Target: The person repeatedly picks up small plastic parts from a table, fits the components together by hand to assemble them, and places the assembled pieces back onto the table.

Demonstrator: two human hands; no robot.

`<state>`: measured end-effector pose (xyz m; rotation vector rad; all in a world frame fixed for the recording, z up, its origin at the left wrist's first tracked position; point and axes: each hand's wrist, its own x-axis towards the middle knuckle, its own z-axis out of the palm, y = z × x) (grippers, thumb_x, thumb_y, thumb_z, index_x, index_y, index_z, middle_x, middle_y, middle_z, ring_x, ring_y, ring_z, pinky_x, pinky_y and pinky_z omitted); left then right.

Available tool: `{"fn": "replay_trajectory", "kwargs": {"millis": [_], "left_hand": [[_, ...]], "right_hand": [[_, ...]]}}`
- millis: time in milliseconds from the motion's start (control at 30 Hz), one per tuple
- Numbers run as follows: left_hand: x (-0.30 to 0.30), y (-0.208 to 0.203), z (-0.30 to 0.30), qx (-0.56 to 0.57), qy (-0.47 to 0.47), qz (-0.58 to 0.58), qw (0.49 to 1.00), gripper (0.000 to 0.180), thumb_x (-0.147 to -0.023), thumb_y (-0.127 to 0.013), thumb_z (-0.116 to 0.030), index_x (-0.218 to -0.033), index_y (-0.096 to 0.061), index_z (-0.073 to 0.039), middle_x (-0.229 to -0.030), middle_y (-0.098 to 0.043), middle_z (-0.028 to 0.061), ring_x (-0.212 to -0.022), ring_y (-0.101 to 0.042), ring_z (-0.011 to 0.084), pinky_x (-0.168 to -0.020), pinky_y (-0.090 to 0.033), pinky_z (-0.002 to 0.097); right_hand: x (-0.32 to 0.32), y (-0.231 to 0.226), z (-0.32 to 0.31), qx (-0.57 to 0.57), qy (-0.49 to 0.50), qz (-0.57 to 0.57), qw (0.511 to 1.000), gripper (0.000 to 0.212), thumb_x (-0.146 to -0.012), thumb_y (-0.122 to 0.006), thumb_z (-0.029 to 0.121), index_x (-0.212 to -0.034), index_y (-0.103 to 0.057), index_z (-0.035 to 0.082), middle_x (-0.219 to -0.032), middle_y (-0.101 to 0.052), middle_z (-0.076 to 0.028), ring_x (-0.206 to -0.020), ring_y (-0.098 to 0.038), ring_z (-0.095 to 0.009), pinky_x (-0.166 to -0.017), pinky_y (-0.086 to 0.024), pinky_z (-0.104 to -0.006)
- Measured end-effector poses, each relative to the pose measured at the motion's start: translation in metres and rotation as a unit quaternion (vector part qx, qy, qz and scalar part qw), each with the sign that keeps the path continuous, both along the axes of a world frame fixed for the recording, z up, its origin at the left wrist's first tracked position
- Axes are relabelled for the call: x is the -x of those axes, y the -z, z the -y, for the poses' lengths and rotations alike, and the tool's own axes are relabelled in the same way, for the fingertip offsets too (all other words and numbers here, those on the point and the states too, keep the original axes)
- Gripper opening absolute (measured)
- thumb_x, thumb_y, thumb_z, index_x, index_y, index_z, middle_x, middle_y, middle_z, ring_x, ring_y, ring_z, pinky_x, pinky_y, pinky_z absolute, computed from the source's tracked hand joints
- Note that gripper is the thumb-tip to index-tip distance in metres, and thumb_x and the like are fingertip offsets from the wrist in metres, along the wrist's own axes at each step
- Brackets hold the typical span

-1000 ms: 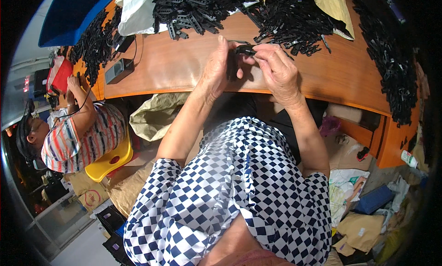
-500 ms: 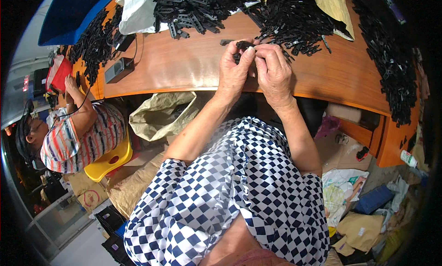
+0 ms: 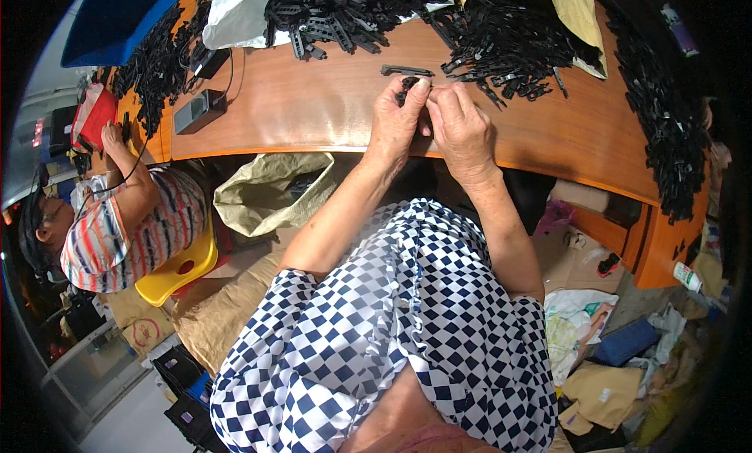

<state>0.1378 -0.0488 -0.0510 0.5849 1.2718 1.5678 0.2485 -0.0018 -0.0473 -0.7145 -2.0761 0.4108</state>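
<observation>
Above the near edge of the wooden table, my left hand [image 3: 397, 116] is closed around a small black plastic part [image 3: 406, 86], most of it hidden by the fingers. Close beside it, my right hand [image 3: 460, 128] pinches with thumb and fingertips; what lies in that pinch is too small to make out. Just beyond my hands a single long black plastic piece [image 3: 406, 70] rests on the tabletop. Behind it are two heaps of similar parts, a left heap of slotted black pieces [image 3: 325, 18] and a right heap of thin black pieces [image 3: 509, 53].
The curved wooden table [image 3: 290, 100] also bears a dark box-shaped device [image 3: 200, 116] with a cable, and more black parts along its right end [image 3: 666, 139]. An open woven sack [image 3: 270, 194] stands below. A co-worker in a striped top [image 3: 149, 218] sits at left.
My hands have come slightly apart and lower, so the long black piece beyond them shows more fully. The whole view has shifted a little.
</observation>
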Motion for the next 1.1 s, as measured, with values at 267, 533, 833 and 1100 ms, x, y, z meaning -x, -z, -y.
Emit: {"fn": "replay_trajectory", "kwargs": {"millis": [267,533,833,1100], "left_hand": [[0.010,-0.003,0.004,-0.050,-0.026,0.011,0.998,0.023,-0.093,-0.058,-0.023,-0.105,-0.058,-0.003,-0.094,-0.065,0.0052,-0.065,-0.054,0.0058,-0.051,-0.045,0.0180],[0.006,0.007,0.003,-0.051,-0.089,0.095,0.990,0.028,-0.091,-0.061,-0.024,-0.109,-0.057,-0.002,-0.103,-0.065,0.0108,-0.086,-0.062,0.0147,-0.074,-0.052,0.0260],[0.034,-0.007,0.016,-0.161,-0.010,0.147,0.976,0.028,-0.089,-0.064,-0.020,-0.109,-0.056,-0.002,-0.108,-0.063,0.0157,-0.078,-0.063,0.0144,-0.058,-0.051,0.0204],[0.035,-0.014,0.024,-0.199,0.019,0.127,0.971,0.025,-0.089,-0.064,-0.018,-0.107,-0.058,-0.001,-0.110,-0.062,0.0153,-0.089,-0.063,0.0170,-0.070,-0.052,0.0244]], "right_hand": [[0.011,-0.003,0.004,0.025,-0.030,-0.022,0.999,0.016,-0.077,-0.063,-0.002,-0.090,-0.056,0.003,-0.089,-0.060,-0.011,-0.073,-0.065,-0.027,-0.059,-0.054,-0.0343],[0.020,-0.002,0.007,-0.051,0.010,0.018,0.999,0.025,-0.069,-0.068,-0.003,-0.091,-0.059,0.003,-0.095,-0.064,-0.010,-0.076,-0.066,-0.026,-0.064,-0.055,-0.0325],[0.006,-0.036,0.008,0.190,-0.029,-0.014,0.981,0.033,-0.075,-0.075,0.016,-0.099,-0.057,0.002,-0.086,-0.062,-0.010,-0.072,-0.065,-0.021,-0.063,-0.053,-0.0313],[0.016,-0.032,0.012,0.340,-0.143,-0.051,0.928,0.034,-0.082,-0.071,0.020,-0.104,-0.058,-0.002,-0.086,-0.068,-0.013,-0.074,-0.069,-0.019,-0.063,-0.054,-0.0280]]}}
